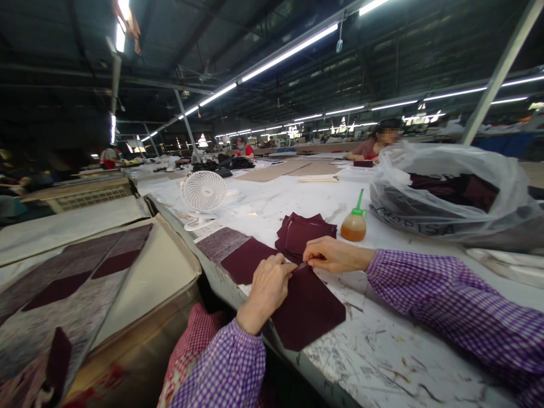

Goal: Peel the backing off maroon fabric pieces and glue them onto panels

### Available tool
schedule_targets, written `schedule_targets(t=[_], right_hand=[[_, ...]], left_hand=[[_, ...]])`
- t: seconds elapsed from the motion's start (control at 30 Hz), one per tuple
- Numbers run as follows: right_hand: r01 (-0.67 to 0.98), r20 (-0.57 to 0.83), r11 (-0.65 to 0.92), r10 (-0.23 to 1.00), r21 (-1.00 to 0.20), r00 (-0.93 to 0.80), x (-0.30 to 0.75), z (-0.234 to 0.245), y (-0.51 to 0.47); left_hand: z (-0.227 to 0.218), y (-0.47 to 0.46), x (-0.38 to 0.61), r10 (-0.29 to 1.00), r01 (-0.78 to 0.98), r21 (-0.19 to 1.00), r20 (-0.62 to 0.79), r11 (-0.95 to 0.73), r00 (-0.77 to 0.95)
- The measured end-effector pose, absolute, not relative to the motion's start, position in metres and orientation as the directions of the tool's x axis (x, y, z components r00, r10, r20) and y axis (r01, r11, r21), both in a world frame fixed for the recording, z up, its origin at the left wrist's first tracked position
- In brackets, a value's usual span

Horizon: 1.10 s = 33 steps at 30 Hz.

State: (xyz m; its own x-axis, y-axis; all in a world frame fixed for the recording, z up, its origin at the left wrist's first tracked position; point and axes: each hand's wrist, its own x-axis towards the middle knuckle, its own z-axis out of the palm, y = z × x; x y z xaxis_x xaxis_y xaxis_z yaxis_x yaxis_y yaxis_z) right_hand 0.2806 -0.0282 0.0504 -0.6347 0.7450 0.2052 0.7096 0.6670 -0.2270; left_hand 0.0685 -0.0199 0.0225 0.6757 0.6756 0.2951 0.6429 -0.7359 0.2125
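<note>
Maroon fabric piece (308, 309) lies on the tabletop (382, 351) just below our hands, its length running back toward us; left hand (266, 286) and right hand (335, 255) both pinch its far edge.

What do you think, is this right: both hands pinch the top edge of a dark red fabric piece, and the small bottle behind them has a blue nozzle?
Not quite. The head view shows the small bottle with a green nozzle, not a blue one. The rest holds: the left hand and the right hand pinch the top edge of the dark red fabric piece.
</note>
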Motion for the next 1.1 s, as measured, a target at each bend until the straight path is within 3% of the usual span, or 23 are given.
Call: schedule_targets(t=[0.17,0.47,0.73,0.9,1.0,1.1], right_hand=[[0.721,0.204,0.682,0.729,-0.126,-0.654,0.279,0.045,-0.029],[0.634,0.160,0.700,0.620,0.330,-0.768,0.277,0.040,-0.035],[0.567,0.140,0.701,0.569,0.434,-0.810,0.276,0.036,-0.039],[0.649,0.152,0.670,0.644,0.360,-0.750,0.287,0.041,-0.045],[0.753,0.248,0.640,0.713,0.150,-0.656,0.284,0.044,-0.052],[0.743,0.284,0.667,0.722,-0.045,-0.631,0.272,0.042,-0.058]], left_hand=[[0.018,-0.019,0.067,0.660,0.634,0.197,0.317,-0.748,0.681],[0.010,-0.018,0.063,0.589,0.607,0.080,0.368,-0.791,0.719],[0.024,-0.024,0.063,0.524,0.569,-0.063,0.317,-0.820,0.790],[0.024,-0.026,0.062,0.527,0.564,-0.043,0.304,-0.825,0.794],[0.023,-0.027,0.063,0.535,0.567,-0.016,0.308,-0.824,0.787],[0.023,-0.027,0.063,0.542,0.571,0.009,0.330,-0.821,0.773]])
